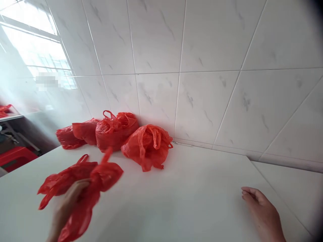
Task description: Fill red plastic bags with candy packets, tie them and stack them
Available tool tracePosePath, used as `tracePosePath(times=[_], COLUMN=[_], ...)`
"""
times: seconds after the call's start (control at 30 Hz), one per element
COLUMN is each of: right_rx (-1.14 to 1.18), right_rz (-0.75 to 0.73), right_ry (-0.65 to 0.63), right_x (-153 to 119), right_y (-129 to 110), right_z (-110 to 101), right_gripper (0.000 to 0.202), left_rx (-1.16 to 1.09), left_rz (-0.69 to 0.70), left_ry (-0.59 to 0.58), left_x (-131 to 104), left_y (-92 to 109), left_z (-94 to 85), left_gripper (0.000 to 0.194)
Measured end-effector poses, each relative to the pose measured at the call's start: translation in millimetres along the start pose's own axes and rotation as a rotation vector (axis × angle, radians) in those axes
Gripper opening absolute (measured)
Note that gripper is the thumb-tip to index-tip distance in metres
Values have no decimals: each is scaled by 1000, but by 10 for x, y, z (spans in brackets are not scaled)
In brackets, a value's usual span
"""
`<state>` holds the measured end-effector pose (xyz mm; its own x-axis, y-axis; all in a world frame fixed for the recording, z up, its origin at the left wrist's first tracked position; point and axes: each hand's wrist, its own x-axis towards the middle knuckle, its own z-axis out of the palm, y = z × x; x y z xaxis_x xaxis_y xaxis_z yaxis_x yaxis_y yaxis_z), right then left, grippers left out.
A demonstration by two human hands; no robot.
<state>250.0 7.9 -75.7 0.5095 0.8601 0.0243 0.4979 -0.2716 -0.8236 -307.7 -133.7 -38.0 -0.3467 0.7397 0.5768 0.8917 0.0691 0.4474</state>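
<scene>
My left hand [74,195] is closed on a red plastic bag [84,208] over the left part of the white table [161,205]; the bag is somewhat blurred. Just behind and left of it lies another red bag [68,176]. Along the wall stand several filled red bags, the nearest one [148,146] with loose handles, beside a bulky one [116,131] with a looped handle. Over the right side of the table, my right hand [261,210] has its fingers curled, thumb and fingertips close together, with nothing visible in them.
A tiled wall [209,43] rises behind the table. At the far left are a red stool or box [19,158] and a shelf with more red plastic [5,110]. A second white surface [292,181] adjoins the table at the right.
</scene>
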Motion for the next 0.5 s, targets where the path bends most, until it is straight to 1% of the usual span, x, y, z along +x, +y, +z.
tracePosePath(times=[0.03, 0.07, 0.1, 0.17, 0.2, 0.23, 0.27, 0.33, 0.4, 0.47, 0.5], right_rx=[5, 11, 19, 27, 24, 18, 11, 2, -3, -5, -7], right_rz=[-10, -22, -33, -43, -37, -28, -17, 3, 13, 19, 22], right_ry=[3, 7, 10, 11, 8, 4, -1, -11, -16, -20, -20], right_x=[0, -2, -5, -14, -19, -25, -30, -37, -36, -30, -25], right_y=[9, 17, 22, 23, 18, 9, -1, -22, -35, -34, -30], right_z=[4, 9, 13, 17, 17, 14, 10, 1, -4, -2, 1], right_gripper=[34, 34, 34, 34, 34, 34, 34, 33, 33, 33, 33], left_rx=[22, 57, 109, 235, 268, 272, 250, 194, 142, 78, 42], left_rz=[-12, -33, -77, -158, -166, -146, -78, 123, 277, 349, 363], left_ry=[85, 139, 171, 217, 239, 276, 305, 285, 198, 103, 58], left_x=[53, 102, 146, 214, 238, 258, 276, 322, 407, 543, 629], left_y=[-101, -154, -158, -37, 74, 204, 344, 622, 867, 1076, 1171], left_z=[-71, -119, -141, -116, -79, -34, 13, 100, 178, 266, 320], left_gripper=[25, 35, 46, 62, 66, 68, 66, 56, 38, 25, 22])
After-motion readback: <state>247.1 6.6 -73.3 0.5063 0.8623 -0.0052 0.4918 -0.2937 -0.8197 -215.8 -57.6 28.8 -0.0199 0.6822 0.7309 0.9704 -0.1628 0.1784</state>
